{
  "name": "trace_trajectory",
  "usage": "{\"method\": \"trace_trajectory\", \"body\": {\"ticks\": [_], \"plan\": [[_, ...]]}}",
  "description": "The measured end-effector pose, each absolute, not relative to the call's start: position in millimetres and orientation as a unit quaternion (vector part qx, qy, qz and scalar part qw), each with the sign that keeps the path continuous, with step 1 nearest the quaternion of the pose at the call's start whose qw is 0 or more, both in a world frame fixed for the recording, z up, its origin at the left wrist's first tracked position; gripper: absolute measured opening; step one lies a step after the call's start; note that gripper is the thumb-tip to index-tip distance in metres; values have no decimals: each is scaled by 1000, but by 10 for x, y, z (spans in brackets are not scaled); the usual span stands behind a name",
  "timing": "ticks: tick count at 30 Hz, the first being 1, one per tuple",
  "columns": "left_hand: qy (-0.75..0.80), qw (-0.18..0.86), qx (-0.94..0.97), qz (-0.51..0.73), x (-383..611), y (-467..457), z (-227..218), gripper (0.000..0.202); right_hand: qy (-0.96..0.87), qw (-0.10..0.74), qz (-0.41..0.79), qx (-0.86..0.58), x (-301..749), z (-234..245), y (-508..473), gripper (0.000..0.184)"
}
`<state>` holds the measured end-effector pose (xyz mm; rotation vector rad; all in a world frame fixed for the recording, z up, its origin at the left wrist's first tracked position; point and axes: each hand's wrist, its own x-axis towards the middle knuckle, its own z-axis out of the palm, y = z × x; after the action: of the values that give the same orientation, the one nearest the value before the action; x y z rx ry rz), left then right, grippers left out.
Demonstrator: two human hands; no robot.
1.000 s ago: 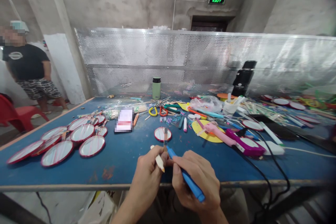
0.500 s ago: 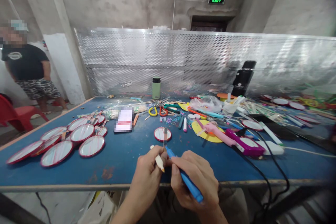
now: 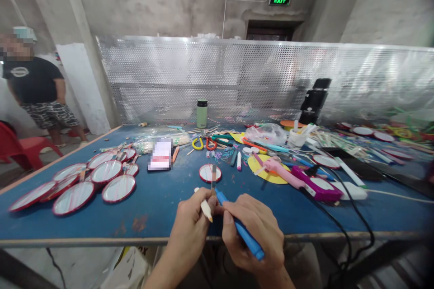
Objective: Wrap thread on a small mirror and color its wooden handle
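Observation:
Near the table's front edge, my left hand [image 3: 194,216] is closed around a white marker [image 3: 206,211] with a yellowish tip, pointing down toward me. The same hand pinches a flat wooden stick [image 3: 213,176], partly grey, which runs up over a small round disc [image 3: 205,173] with a red rim and pale face. Whether stick and disc are joined, I cannot tell. My right hand [image 3: 256,230] grips a blue marker [image 3: 244,234] like a pen, its far end close to the left fingertips and the stick. The fingers partly hide that end.
Red-rimmed discs [image 3: 118,188] lie piled at left beside a phone [image 3: 160,154]. A green bottle [image 3: 201,114] stands at the back. On the right are a pink glue gun [image 3: 283,172], a yellow disc [image 3: 259,162], a purple box [image 3: 317,186] and cables. A person [image 3: 34,79] stands far left.
My right hand and the blue marker have shifted very slightly to the right. My left hand, the white marker and the stick look almost unmoved.

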<state>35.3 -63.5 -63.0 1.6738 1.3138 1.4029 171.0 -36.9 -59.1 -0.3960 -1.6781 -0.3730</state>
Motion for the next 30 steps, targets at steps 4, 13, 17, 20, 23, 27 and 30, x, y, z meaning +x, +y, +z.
{"method": "trace_trajectory", "body": {"ticks": [4,13,17,20,23,27,30], "plan": [[489,291,626,533,351,-631,-631,32,-733,634,-168,-178,1709,-599,-370,14],[490,290,619,541,358,-646,-611,31,-734,635,-164,-174,1723,-608,-361,15],[490,293,616,543,362,-637,-600,30,-737,635,-161,-168,1723,-615,-343,17],[495,287,614,543,361,-621,-593,31,-738,634,-167,-163,1726,-622,-338,18],[494,290,617,540,351,-620,-599,31,-731,637,-172,-175,1739,-631,-343,17],[496,291,619,535,334,-630,-618,33,-722,642,-177,-186,1754,-636,-352,16],[486,300,618,540,332,-630,-620,33,-712,653,-171,-192,1751,-629,-361,15]]}}
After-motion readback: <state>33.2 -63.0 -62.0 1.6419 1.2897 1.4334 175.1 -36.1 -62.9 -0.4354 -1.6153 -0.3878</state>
